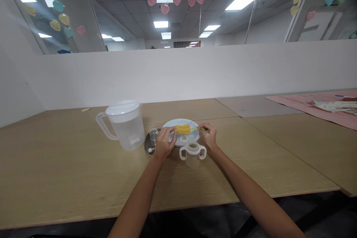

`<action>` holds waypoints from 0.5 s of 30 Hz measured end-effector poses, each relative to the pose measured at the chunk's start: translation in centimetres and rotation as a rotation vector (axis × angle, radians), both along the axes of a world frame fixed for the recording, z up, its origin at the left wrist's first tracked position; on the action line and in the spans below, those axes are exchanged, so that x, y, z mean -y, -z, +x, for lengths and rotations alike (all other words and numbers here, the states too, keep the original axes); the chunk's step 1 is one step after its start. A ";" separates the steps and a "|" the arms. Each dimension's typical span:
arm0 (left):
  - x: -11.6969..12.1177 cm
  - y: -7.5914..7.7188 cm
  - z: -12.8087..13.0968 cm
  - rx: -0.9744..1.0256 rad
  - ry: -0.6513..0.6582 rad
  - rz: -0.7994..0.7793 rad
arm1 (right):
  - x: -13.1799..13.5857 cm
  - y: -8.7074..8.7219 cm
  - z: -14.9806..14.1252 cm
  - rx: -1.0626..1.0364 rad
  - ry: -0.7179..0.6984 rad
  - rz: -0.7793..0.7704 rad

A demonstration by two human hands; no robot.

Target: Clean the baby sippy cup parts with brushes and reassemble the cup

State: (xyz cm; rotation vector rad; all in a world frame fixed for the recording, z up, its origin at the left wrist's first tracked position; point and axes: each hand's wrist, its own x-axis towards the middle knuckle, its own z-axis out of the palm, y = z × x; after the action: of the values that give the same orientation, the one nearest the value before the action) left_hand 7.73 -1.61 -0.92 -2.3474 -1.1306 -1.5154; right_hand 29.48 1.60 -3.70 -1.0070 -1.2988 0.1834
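A yellow sponge brush (pixel 183 129) is being held crosswise over the plate (pixel 170 123), left hand (pixel 164 143) fingers clamped on its tip, right hand (pixel 208 136) fingers clamped on its green handle

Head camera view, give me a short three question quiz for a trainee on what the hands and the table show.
1. True or false: both hands hold the yellow sponge brush over the white plate.
2. Which stands nearest the person? A: clear pitcher; B: two-handled cup; C: metal dish.
3. Which hand grips the brush's green handle end?

Key
1. True: left hand and right hand each grip an end.
2. B.
3. The right hand.
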 end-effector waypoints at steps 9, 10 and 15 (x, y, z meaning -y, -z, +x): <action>-0.1 0.0 0.3 0.009 0.035 0.099 | 0.3 -0.1 -0.3 0.007 0.017 -0.010; -0.1 0.1 0.4 0.012 0.035 0.107 | 0.3 -0.1 -0.4 0.006 0.013 -0.010; 0.0 0.1 0.6 0.013 0.033 0.099 | 0.3 0.0 -0.5 0.016 0.010 -0.019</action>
State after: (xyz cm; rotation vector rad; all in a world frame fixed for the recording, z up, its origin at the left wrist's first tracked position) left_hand 8.28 -1.60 -1.03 -2.3051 -1.0006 -1.5623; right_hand 29.02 1.29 -3.74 -1.0330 -1.3081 0.1809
